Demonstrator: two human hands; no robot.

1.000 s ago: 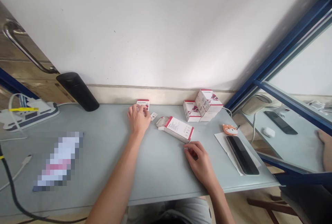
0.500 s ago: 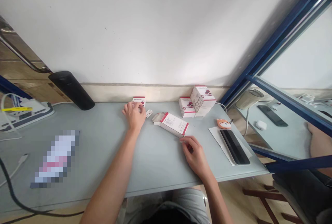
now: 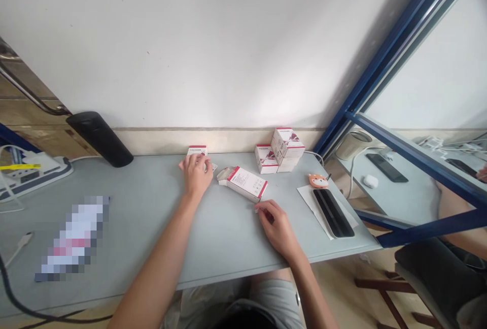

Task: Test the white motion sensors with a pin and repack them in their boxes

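Note:
My left hand [image 3: 197, 171] rests near the wall, fingers bent downward and slightly apart, beside a small white and red box [image 3: 198, 150] standing behind it. Mostly covered by that hand, a small white card [image 3: 214, 167] shows at the thumb's edge; I cannot see a grip on it. A larger white and red box [image 3: 247, 183] lies on its side between my hands, its flap end open toward the left. Just in front of that box's right end is my right hand [image 3: 276, 223], thumb and fingers pinched on a small white piece [image 3: 257, 210], too small to identify.
Several white and red boxes [image 3: 288, 141] are stacked by the wall. To the right lie an orange animal-faced item [image 3: 318, 181] and a black phone [image 3: 333, 213] on white paper. A black cylinder [image 3: 99, 138], power strip [image 3: 41, 174] and cables occupy the left; a blue-framed mirror [image 3: 384, 126] borders the right.
My left hand has shifted slightly right, now covering most of the small card. My right hand stays by the larger box, still pinched. The whole view has turned a little to the right.

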